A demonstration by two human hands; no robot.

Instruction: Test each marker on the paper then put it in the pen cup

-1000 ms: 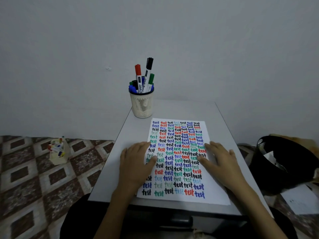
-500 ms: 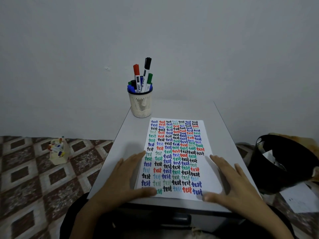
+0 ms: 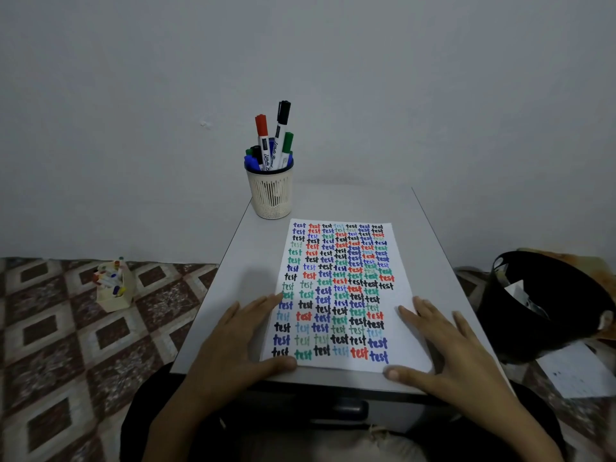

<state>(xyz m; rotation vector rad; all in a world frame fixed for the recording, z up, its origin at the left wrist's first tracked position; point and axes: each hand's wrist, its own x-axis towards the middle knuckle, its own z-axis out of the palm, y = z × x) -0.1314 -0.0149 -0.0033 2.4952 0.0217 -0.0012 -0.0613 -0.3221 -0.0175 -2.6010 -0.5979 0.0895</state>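
Both hands lie flat with fingers spread, holding nothing: the left hand [image 3: 238,341] on the near left edge of the paper [image 3: 403,261], the right hand [image 3: 446,348] on its near right edge. The markers [image 3: 281,135] stand in the pen cup [image 3: 270,195] at the table's [image 3: 253,261] far left.

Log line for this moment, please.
paper: covered in test words | markers: in pen cup | left hand: flat, at paper's left edge | right hand: flat, at paper's right edge

Two bare forearms are seen, ending in the left hand [image 3: 233,348] and the right hand [image 3: 456,355]. Dark clothing [image 3: 156,398] is shown below the tabletop's [image 3: 333,201] near edge. A pale fuzzy patch [image 3: 373,443] lower still cannot be identified.
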